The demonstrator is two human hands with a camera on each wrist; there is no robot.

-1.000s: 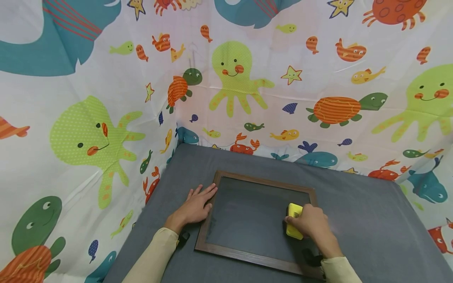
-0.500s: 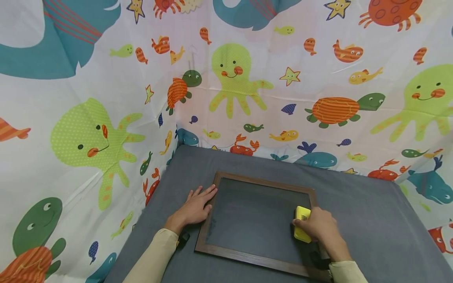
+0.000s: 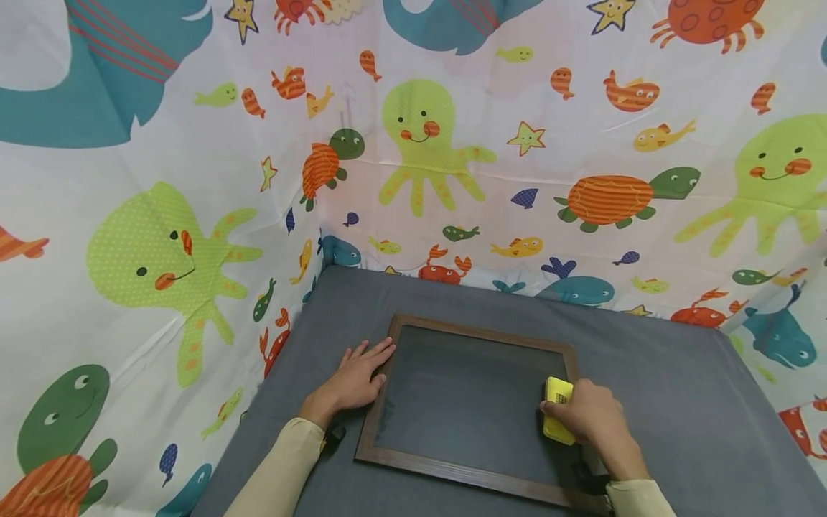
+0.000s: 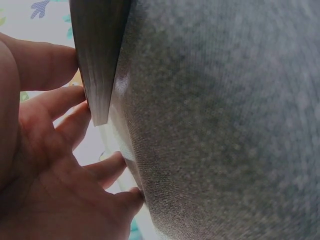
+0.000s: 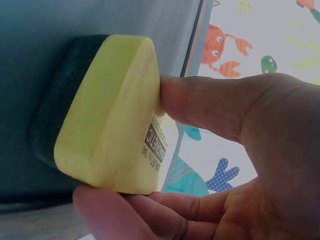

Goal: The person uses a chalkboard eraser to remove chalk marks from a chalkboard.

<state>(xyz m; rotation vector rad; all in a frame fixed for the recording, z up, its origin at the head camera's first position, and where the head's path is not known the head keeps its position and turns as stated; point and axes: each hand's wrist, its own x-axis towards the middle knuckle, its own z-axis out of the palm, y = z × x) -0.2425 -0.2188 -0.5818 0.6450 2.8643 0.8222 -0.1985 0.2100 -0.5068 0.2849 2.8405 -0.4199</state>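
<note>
A framed blackboard (image 3: 465, 402) with a brown wooden frame lies flat on the grey cloth. Near its right side, my right hand (image 3: 593, 415) grips a yellow board eraser (image 3: 558, 409). In the right wrist view, thumb and fingers pinch the yellow body of the eraser (image 5: 117, 115), and its dark felt side faces the board's surface. My left hand (image 3: 352, 379) rests at the board's left edge with fingers spread. The left wrist view has the thumb and some fingers of that hand (image 4: 65, 165) touching the frame (image 4: 97, 65), while other fingers reach the cloth.
Grey cloth (image 3: 685, 409) covers the table around the board. White curtains with printed sea animals (image 3: 452, 179) stand along the back, left and right sides. A dark strap or device sits at each wrist, below the sleeves (image 3: 278, 467).
My right hand has slid the eraser to the right across the board, close to the right side of the frame. The left hand stays in place on the frame.
</note>
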